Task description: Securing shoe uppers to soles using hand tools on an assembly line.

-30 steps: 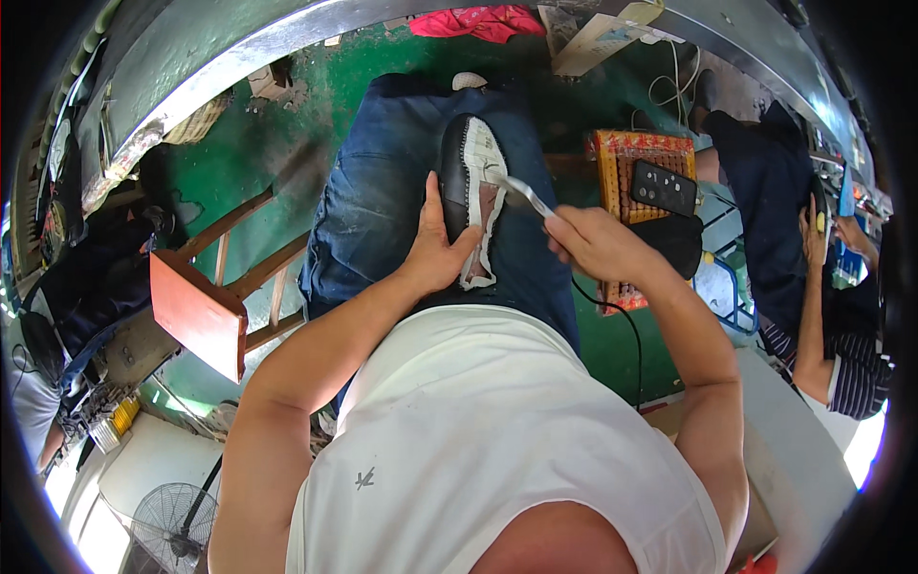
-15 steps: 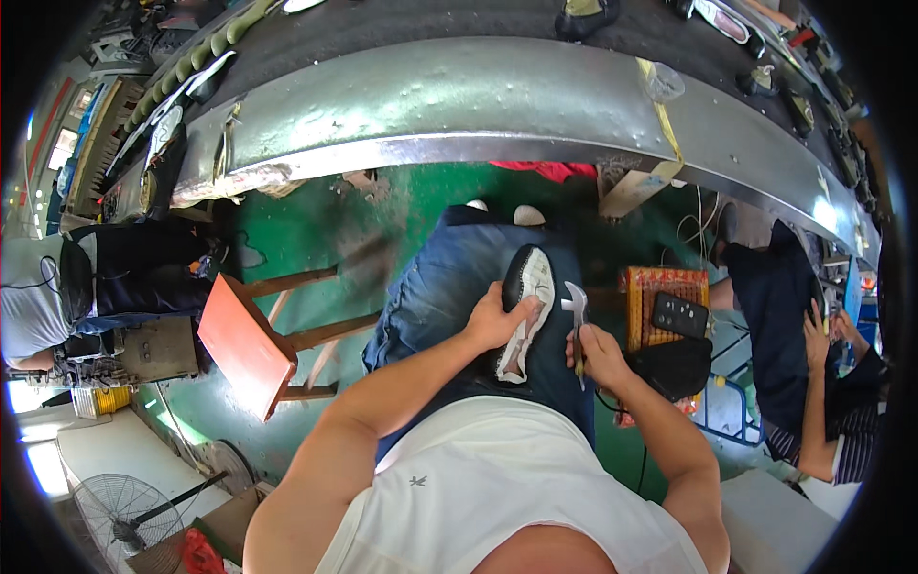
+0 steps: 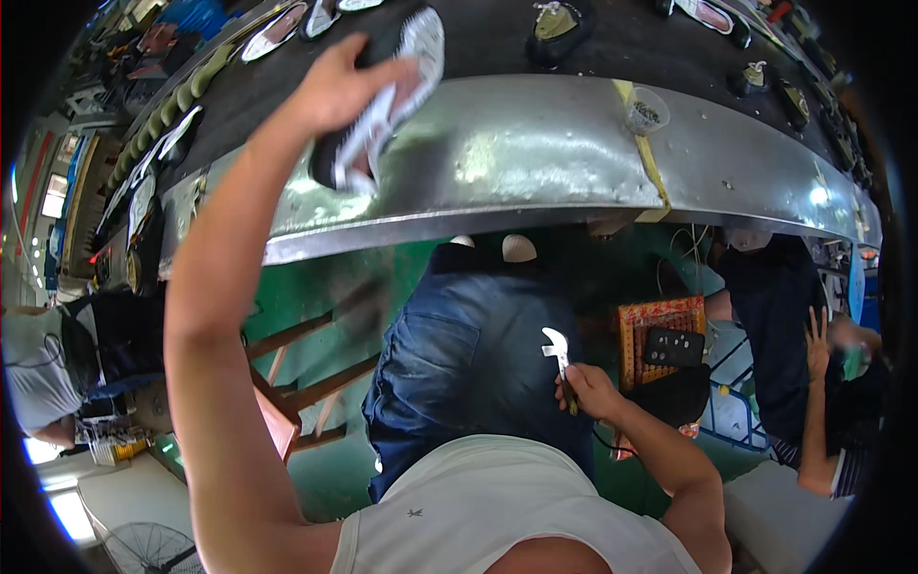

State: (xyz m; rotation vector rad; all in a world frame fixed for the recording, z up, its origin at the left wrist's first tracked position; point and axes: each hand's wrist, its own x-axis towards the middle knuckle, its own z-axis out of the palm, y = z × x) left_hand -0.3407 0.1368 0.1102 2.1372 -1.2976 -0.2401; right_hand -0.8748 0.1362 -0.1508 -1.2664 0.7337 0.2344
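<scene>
My left hand (image 3: 339, 84) grips a shoe upper on its last (image 3: 394, 113), its whitish underside facing up and a dark edge along one side. The arm reaches far forward, so the shoe hangs over the metal rim (image 3: 516, 124) of the conveyor, with its toe toward the dark belt (image 3: 483, 36). My right hand (image 3: 589, 390) is closed around the handle of a small claw hammer (image 3: 557, 346). That hammer is held above my right thigh, its metal head pointing away from me.
Other shoes, such as a black and olive one (image 3: 557, 31), stand on the belt. A clear cup (image 3: 647, 111) sits on the rim. To my right are a woven-topped stool (image 3: 636, 335) with a black device and a co-worker's hand (image 3: 818, 344); a wooden stool (image 3: 277, 416) is at left.
My left hand has lifted the shoe from my lap and carried it forward and left to the conveyor. My right hand still holds the hammer, now slightly lower in view.
</scene>
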